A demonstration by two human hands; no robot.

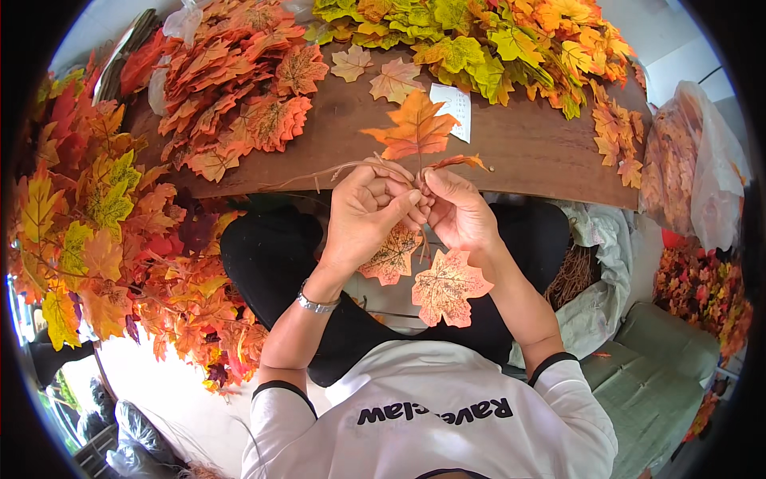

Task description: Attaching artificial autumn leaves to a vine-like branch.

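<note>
In front of me, at the table's near edge, both hands meet on a spray of artificial maple leaves. My left hand pinches its thin brown stem, whose loose end runs out to the left. Close beside it, my right hand is closed with thumb and fingers on the same joint. An orange leaf stands up above the fingers, and a smaller one points right. Below the hands hang a pale orange speckled leaf and a redder leaf. The fingertips hide the joint itself.
Beyond my hands, the brown table carries piles of red-orange leaves, yellow-green leaves and a white paper slip. Finished-looking leaf garlands crowd my left. A plastic bag of leaves and a sack of brown stems stand right.
</note>
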